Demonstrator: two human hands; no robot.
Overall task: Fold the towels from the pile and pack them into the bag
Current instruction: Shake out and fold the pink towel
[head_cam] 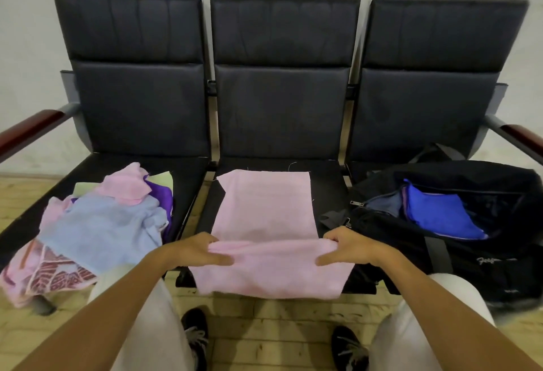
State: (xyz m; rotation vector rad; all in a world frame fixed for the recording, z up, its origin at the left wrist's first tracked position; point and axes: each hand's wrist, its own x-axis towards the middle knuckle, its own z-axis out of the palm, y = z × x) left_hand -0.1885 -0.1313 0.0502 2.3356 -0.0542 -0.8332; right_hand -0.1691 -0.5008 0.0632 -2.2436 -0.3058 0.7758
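Three black seats (282,112); one pink towel (264,212) spread; one towel pile (97,223); one black bag (458,223); two hands.

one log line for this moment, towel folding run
step: folding | left hand + right hand: pinch pink terry towel on middle seat | unfolded towel pile: left seat | open black duffel bag: right seat

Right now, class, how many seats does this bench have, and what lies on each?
3. The left seat holds the towel pile, the middle seat the pink towel both hands grip, the right seat the black bag.
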